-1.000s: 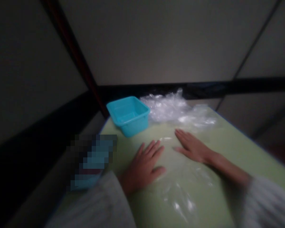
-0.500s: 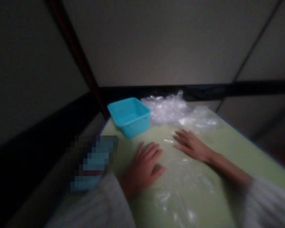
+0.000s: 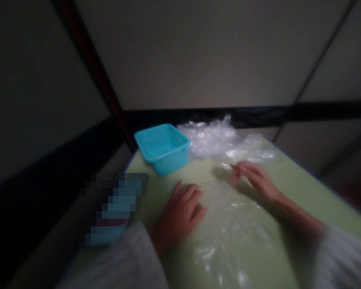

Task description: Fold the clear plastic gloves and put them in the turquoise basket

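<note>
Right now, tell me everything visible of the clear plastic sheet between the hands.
The clear plastic sheet looks thin, see-through and glossy, creased mostly toward its near side. It lies spread on the pale green table. The left hand lies at its left side; the right hand hovers at its far end, contact too blurred to tell.

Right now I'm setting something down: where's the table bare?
The green table looks bare at its right edge, beyond the right hand; a smaller gap lies between the turquoise tub and left hand. Crumpled plastic crowds the far end, clear film the middle. The pixelated left patch can't be judged.
</note>
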Motion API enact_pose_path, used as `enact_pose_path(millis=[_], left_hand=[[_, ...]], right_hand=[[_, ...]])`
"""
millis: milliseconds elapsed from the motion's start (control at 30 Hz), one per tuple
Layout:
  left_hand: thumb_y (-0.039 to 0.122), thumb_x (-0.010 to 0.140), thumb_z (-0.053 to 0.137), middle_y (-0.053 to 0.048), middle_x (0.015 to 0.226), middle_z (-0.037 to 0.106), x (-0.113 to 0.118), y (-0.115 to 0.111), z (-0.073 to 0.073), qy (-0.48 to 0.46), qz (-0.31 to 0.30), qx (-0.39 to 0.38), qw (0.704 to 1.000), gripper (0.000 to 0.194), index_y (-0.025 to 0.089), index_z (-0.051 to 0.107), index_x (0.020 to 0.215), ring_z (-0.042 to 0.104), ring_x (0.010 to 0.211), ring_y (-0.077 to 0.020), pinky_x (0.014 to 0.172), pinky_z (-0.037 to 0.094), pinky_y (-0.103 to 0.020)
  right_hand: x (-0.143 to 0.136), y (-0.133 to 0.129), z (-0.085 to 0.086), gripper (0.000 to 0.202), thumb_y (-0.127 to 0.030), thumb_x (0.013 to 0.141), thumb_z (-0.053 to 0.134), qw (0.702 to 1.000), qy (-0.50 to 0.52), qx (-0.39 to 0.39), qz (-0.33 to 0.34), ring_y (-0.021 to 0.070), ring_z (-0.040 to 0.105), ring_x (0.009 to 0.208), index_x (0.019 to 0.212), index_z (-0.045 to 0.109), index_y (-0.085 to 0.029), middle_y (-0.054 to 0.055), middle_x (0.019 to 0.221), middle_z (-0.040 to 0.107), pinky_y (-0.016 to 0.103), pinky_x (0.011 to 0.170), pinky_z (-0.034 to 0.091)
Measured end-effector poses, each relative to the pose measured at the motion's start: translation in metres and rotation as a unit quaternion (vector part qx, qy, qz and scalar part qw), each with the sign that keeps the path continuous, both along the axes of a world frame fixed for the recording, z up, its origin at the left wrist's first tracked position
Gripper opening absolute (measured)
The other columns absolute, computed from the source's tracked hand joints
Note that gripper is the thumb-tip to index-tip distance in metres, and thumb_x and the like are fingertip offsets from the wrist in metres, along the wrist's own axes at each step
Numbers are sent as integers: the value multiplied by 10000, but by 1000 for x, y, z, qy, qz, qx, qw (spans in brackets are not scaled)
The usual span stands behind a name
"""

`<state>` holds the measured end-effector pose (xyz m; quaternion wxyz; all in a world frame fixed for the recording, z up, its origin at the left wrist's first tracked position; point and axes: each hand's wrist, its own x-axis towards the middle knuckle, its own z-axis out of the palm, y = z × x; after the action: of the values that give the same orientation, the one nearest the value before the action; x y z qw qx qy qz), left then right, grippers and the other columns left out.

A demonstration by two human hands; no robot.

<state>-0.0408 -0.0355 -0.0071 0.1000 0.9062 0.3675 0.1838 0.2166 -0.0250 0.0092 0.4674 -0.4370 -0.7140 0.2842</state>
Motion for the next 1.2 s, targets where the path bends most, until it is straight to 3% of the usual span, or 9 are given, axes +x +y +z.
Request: enact_pose_path(millis=[100,200,267,333,467,633,833,1033,1200], left_hand=[[249,871,487,-104,1258,544,-1,2,-4,5,-1,17,1000,304,149,531,1155,447,1222,-210,1136,131,-469],[297,889,466,-128,1412,409,-3,4,-13,32,-19,22,999,466,123,400,1316,307,1338,-215,1141,138,-458],[327,899,447,-138,1469,318,-4,7,-18,53,-27,12,998,554,110,297,1386,220,1379,-217,1137,154,-461],[337,909,423,-145,1489,268,-5,8,-21,68,-27,0,997,589,98,236,1414,177,1393,-217,1134,167,-461],[337,917,405,-133,1498,249,-5,8,-21,65,-22,-8,998,582,118,223,1424,166,1396,-213,1135,172,-448],[322,889,469,-136,1496,253,-9,8,-12,71,-45,-28,996,607,108,256,1416,180,1393,-216,1140,155,-423],[467,826,551,-112,1514,198,-14,10,-2,139,-146,-60,978,747,170,230,1432,139,1401,-227,1135,136,-433],[404,871,493,-114,1518,186,-6,9,-9,111,-81,-20,990,676,154,216,1435,123,1404,-230,1133,120,-457],[418,836,544,-118,1519,183,-9,3,-5,97,-84,-10,992,713,145,250,1425,123,1404,-235,1140,111,-432]], right_hand=[[-6,-4,-1,392,-471,920,417,991,-126,32,15,243,613,1002,1061,624,-170,112,1069,664,458,941,434],[-15,-9,-11,635,-533,896,424,939,-320,61,105,294,336,1321,1399,335,-155,160,1444,351,537,1090,206],[-20,-12,-18,753,-579,887,392,906,-396,58,138,296,201,1375,1453,194,-124,176,1494,200,534,1113,121],[-22,-14,-23,807,-607,884,353,889,-430,42,150,289,144,1388,1462,128,-91,190,1499,137,517,1120,109],[-24,-15,-21,806,-598,897,324,889,-431,49,142,273,74,1397,1468,50,-99,168,1510,57,505,1126,86],[-23,-17,-14,813,-611,891,319,882,-439,36,168,284,110,1391,1464,90,-82,185,1502,99,520,1122,73],[-3,-15,2,731,-573,917,298,902,-414,62,105,262,159,1387,1468,114,-131,138,1507,164,495,1124,152],[8,-9,1,686,-567,904,356,904,-419,76,42,295,294,1342,1453,227,-175,127,1465,301,497,1107,227],[10,-5,-12,713,-571,903,355,898,-425,52,104,285,225,1368,1459,195,-155,126,1491,233,471,1117,207]])
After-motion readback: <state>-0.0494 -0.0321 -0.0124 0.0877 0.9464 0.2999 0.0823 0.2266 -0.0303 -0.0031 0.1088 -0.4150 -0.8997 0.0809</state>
